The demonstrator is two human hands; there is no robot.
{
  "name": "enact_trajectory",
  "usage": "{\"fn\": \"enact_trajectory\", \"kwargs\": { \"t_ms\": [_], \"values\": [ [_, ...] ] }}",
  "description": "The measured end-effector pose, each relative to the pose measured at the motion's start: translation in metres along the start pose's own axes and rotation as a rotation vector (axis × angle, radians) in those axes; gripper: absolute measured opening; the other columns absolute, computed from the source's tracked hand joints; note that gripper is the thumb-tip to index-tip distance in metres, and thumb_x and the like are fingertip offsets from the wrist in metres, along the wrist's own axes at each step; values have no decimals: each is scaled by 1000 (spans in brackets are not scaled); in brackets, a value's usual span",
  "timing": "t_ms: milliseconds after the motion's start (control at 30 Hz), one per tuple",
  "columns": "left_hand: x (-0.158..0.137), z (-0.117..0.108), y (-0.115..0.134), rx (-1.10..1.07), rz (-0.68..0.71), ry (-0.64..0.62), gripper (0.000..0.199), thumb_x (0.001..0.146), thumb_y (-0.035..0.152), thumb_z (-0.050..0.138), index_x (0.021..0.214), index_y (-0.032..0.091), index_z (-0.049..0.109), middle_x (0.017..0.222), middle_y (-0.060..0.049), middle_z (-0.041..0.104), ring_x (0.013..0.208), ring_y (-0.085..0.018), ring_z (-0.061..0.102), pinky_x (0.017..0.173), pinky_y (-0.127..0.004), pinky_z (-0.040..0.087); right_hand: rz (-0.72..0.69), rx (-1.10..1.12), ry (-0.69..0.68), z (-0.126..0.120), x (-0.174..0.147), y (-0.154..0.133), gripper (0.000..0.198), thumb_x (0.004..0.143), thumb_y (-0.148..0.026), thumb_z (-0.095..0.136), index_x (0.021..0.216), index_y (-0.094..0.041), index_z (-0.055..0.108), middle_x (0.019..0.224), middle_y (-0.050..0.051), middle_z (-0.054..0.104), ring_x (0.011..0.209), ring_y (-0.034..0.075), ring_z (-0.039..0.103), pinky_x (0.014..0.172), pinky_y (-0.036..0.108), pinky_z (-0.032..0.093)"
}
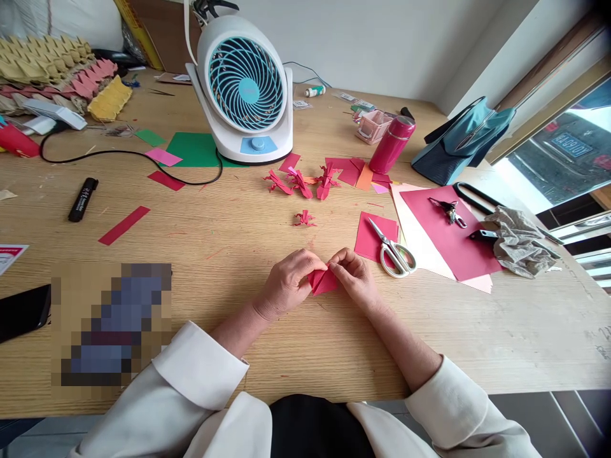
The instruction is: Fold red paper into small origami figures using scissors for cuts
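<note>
Wooden table [229, 238] | left hand [290, 280], right hand [357, 278] — pinching red paper [326, 284]

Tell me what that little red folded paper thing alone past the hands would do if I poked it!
The little folded figure would probably slide, not roll, because bits stick out around it. It looks like just paper, so it's likely very light. Those thin bits might bend if squeezed.
</note>
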State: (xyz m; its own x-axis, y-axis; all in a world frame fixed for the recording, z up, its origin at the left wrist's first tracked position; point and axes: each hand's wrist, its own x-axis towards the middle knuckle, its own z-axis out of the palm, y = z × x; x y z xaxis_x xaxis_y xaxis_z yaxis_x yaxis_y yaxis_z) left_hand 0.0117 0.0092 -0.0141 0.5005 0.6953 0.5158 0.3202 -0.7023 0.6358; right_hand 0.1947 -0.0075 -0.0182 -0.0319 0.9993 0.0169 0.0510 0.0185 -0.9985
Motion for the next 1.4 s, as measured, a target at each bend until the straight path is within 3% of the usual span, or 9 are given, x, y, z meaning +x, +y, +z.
{"fn": "enact_trajectory", "kwargs": {
  "t_ms": [233,400,600,1000,1167,1400],
  "values": [
    [4,-6,7,-209,-17,-111,25,89,32,61,110,18,61,114,-11,63,109,-24,60,99,-38,48,-75,-112,42,-5,-1,2,17,87,-35,62,79,-21,55,68,-1,54,58,13,47,54,26,39],
    [3,4,4,-243,-212,43,8,90,22,59,82,18,59,86,-5,66,82,-16,63,77,-28,53,-208,-311,24,-5,-4,-1,9,89,-21,57,79,-20,57,71,0,56,63,13,50,60,27,41],
    [5,9,8,-299,-374,55,7,79,15,64,79,18,58,78,0,65,74,-13,63,70,-23,53,-320,-409,-7,-1,-8,-3,9,88,-15,56,80,-20,59,75,0,59,67,14,53,64,28,43],
    [2,12,-3,-501,-498,-4,12,80,22,67,89,17,61,86,-3,68,80,-14,64,74,-24,51,-233,-254,-38,-2,-7,-4,10,91,-23,58,82,-19,60,75,1,59,67,14,53,64,28,43],
    [3,10,-5,-605,-523,-55,20,84,35,68,86,15,65,80,-1,65,74,-12,59,71,-23,48,-201,-172,-46,-5,-6,-1,13,92,-30,61,84,-19,61,77,2,59,67,14,52,62,28,41],
    [6,3,-4,-664,-520,-83,23,86,38,66,83,15,66,78,-1,64,74,-13,58,70,-23,46,-201,-105,-80,-6,-6,1,14,92,-32,63,85,-20,63,77,1,59,69,14,52,64,27,41]
  ]
}}
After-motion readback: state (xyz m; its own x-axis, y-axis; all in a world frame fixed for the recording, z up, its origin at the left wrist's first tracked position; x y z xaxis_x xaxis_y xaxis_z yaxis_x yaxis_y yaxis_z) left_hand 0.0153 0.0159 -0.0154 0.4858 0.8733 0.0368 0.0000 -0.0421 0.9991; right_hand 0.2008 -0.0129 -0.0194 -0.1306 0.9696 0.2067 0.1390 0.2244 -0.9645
